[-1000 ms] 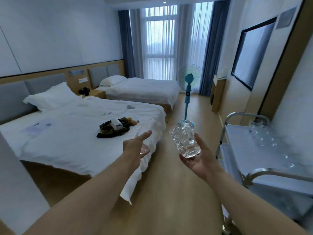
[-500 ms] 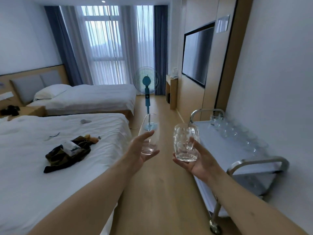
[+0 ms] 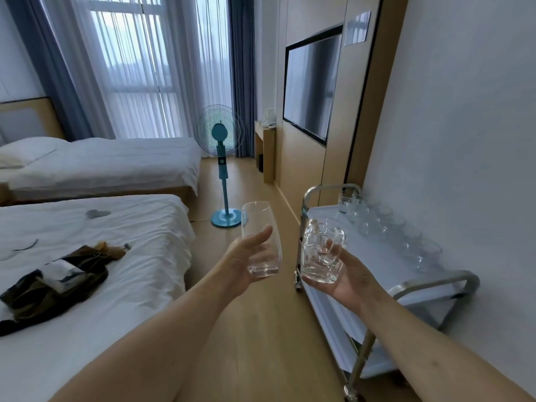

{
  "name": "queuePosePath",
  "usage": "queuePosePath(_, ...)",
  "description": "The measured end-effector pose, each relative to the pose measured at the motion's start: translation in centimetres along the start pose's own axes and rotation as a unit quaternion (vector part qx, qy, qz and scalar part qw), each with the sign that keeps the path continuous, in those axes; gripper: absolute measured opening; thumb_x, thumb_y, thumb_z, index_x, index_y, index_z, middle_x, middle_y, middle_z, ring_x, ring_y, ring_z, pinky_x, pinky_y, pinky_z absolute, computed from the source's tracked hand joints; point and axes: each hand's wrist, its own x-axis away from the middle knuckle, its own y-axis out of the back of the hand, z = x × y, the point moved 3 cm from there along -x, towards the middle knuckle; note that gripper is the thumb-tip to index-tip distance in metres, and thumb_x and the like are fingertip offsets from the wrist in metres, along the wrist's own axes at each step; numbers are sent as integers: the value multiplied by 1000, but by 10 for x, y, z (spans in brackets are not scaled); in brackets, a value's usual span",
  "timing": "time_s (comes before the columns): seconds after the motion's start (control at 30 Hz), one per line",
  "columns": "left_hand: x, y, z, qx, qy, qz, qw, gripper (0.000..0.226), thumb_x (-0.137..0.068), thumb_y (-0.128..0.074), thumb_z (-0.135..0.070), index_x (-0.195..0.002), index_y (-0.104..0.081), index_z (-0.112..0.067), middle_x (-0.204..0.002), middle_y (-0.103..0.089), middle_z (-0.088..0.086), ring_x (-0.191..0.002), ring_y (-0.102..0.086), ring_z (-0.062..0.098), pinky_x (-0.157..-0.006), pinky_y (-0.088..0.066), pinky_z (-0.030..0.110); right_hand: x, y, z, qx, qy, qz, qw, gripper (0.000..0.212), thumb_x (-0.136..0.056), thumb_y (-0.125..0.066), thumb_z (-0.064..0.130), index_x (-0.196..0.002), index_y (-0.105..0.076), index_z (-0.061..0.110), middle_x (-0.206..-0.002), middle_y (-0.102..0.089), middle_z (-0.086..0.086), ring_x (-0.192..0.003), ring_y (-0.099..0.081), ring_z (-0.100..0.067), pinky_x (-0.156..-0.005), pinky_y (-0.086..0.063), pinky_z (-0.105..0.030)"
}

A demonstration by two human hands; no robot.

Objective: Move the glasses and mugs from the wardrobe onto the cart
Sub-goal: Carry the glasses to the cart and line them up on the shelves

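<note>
My left hand (image 3: 242,261) holds a clear, smooth glass (image 3: 260,227) upright, thumb across its front. Just to its right, my right hand (image 3: 346,281) grips a clear dimpled mug (image 3: 317,252) with a handle, cradled from below. Both are raised over the wooden floor, left of the cart. The white cart (image 3: 374,256) with chrome rails stands against the right wall. Several clear glasses and mugs (image 3: 388,227) line the wall side of its top shelf. The wardrobe is out of view.
A bed (image 3: 87,271) with dark clothes on it fills the left side; a second bed (image 3: 110,163) lies behind it. A teal standing fan (image 3: 221,158) stands in the aisle ahead. A wall television (image 3: 311,85) and a small desk (image 3: 265,146) are on the right.
The view has swung right, from the beds toward the cart. The cart is now nearer, and both hands carry their glassware closer to it.
</note>
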Motion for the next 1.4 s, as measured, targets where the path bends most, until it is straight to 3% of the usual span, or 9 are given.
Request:
queuePosePath(0.17, -61, -13, -25, -39, -10, -27, 999, 69, -60, -93, -46, -116, -59, -25, -119, -69, 14, -90, -76, 30, -73, -61, 48, -53, 12, 22, -12, -5, 3, 1000, 91, -40, -103, 25, -124, -66, 15, -129, -63, -19, -116, -61, -41, -96, -50, -61)
queuePosePath(0.3, -111, -34, -37, -87, -8, -39, 995, 61, -59, -90, -45, -109, -59, -27, -117, -69, 12, -87, -77, 28, -74, -62, 48, -93, 30, 51, 2, -23, -16, 1000, 72, -89, -74, 26, -152, -42, 10, -130, -60, -17, -118, -59, -37, -100, -49, -57)
queuePosePath(0.5, -171, -60, -27, -132, 17, -48, 990, 59, -65, -90, -43, -113, -59, -28, -120, -66, 11, -98, -73, 32, -67, -61, 44, -129, 61, 74, -14, -3, -8, 1000, 97, -25, -105, 34, -112, -65, 17, -128, -60, -17, -122, -54, -41, -107, -40, -62)
queuePosePath(0.73, -232, -84, -9, -155, 58, -23, 986, 73, -64, -93, -42, -125, -59, -18, -119, -69, 12, -93, -75, 31, -67, -61, 44, -156, 109, 93, -54, 11, -40, 998, 84, -34, -104, 30, -108, -65, 17, -126, -63, -17, -116, -59, -41, -112, -35, -62)
queuePosePath(0.9, -279, -101, 5, -156, 80, 26, 984, 83, -53, -97, -40, -124, -62, -14, -114, -68, 13, -76, -75, 23, -64, -59, 42, -174, 143, 102, -60, 40, -118, 990, 58, -37, -103, 30, -89, -80, 20, -108, -73, -12, -96, -70, -33, -90, -55, -49)
queuePosePath(1.0, -314, -110, 12, -155, 109, 58, 980, 85, -57, -97, -41, -128, -61, -13, -127, -66, 15, -95, -73, 28, -68, -59, 43, -185, 159, 110, -49, 47, -172, 983, 26, -70, -87, 29, -94, -81, 20, -113, -71, -13, -93, -71, -31, -85, -59, -45)
queuePosePath(1.07, -337, -118, 15, -151, 133, 78, 976, 88, -60, -96, -43, -133, -59, -11, -132, -64, 14, -108, -69, 33, -69, -60, 43, -194, 168, 115, -41, 60, -196, 978, 28, -70, -88, 30, -95, -81, 20, -110, -72, -12, -93, -71, -30, -87, -59, -46)
queuePosePath(1.17, -372, -131, 17, -142, 165, 104, 970, 91, -62, -94, -43, -137, -56, -8, -137, -60, 14, -103, -67, 30, -64, -59, 39, -207, 174, 124, -36, 80, -215, 973, 20, -71, -86, 22, -90, -83, 19, -99, -75, -12, -84, -74, -27, -73, -62, -42)
queuePosePath(1.4, -454, -152, 19, -175, 212, 183, 944, 101, -49, -98, -53, -132, -57, -12, -129, -63, 8, -108, -68, 29, -70, -60, 41, -236, 194, 141, -35, 114, -314, 942, 27, -72, -78, 17, -97, -73, 11, -88, -71, -9, -76, -70, -25, -73, -60, -39)
